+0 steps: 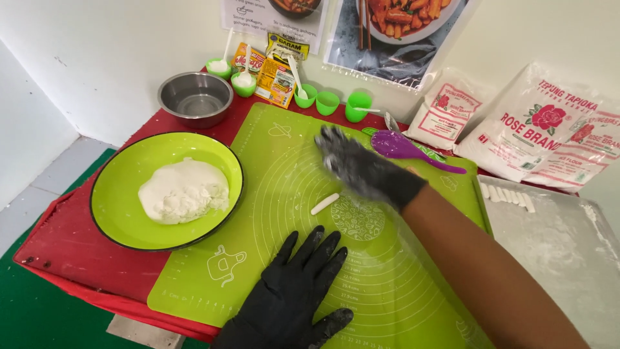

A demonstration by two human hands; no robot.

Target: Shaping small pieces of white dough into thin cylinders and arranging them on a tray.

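1 dough stick [325,203] lies between open left hand [294,291] and open right hand [361,168], touching neither.

the left hand [294,291], in a black glove, lies flat and spread on the near part of the green mat [290,155]. the right hand [365,169], gloved and dusted with flour, hovers open over the mat just beyond a small white dough stick [325,203]. to the left sits a green plate [116,200] with a white dough lump [184,191], and to the far right a metal tray [562,252] with more dough sticks [507,195].

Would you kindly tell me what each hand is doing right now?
Left hand: open, flat on the green mat, holding nothing.
Right hand: open, blurred, above the small dough stick, holding nothing.
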